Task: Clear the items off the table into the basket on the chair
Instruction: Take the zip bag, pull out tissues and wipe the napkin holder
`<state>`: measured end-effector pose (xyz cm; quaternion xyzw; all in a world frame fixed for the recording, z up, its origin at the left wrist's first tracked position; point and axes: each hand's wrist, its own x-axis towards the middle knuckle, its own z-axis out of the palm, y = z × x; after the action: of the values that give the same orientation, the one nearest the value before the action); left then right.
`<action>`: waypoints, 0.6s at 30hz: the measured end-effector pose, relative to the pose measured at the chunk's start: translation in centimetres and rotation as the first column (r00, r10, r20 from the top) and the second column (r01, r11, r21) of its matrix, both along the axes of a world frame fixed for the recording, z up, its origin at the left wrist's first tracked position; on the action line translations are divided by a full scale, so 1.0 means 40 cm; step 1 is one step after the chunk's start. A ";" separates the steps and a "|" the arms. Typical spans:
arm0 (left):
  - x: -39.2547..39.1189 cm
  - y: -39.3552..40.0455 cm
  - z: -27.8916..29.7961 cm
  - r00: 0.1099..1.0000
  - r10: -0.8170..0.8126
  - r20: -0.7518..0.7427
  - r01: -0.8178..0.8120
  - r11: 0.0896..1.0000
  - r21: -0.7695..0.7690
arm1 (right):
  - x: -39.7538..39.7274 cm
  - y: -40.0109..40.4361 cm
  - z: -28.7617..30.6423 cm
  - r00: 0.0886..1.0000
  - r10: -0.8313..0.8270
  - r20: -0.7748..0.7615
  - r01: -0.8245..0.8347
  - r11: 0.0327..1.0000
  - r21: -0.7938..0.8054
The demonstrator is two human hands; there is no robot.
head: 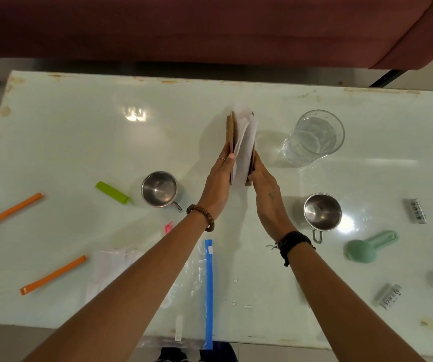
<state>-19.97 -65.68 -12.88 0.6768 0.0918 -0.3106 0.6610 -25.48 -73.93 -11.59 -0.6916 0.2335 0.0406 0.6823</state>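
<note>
Upright at the centre of the pale, glossy worktop point(79, 142): a brown wooden napkin holder point(230, 131) stuffed with white paper napkins point(245, 142), pressed between left hand point(216, 184) and right hand point(265, 189). Just right of it, a clear glass tumbler point(314, 138). Nearer, two steel mugs point(160, 189) point(322, 211), upright. Scattered left: two orange bag clips point(11, 210) point(53, 275), one green clip point(112, 192), a small pink clip point(168, 227). Lying flat at the front edge, a blue-zippered clear plastic bag point(208, 293). At right, a mint-green scoop point(366, 246) and two small white printed rolls point(416, 210) point(390, 296).
</note>
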 end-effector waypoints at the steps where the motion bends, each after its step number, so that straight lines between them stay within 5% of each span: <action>1: 0.003 -0.002 -0.001 1.000 -0.002 0.005 0.002 1.000 -0.003 | 0.007 -0.004 0.000 1.000 0.000 -0.005 0.000 1.000 -0.008; 7: -0.005 -0.003 0.000 0.997 0.005 0.079 -0.011 0.997 0.074 | 0.005 0.002 0.001 1.000 0.014 -0.011 -0.014 1.000 -0.012; 12: -0.147 0.032 0.031 0.945 0.176 0.275 -0.227 0.960 0.166 | -0.069 0.033 0.025 0.986 -0.163 0.014 0.164 0.975 -0.150; 18: -0.283 0.094 0.068 0.821 0.566 0.077 -0.571 0.808 0.144 | -0.222 0.057 0.067 0.886 -0.447 -0.125 0.424 0.889 -0.172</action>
<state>-31.30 -61.91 -10.14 0.6740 0.3046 -0.0800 0.6683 -34.35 -71.63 -8.90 -0.6620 0.4396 -0.0745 0.6025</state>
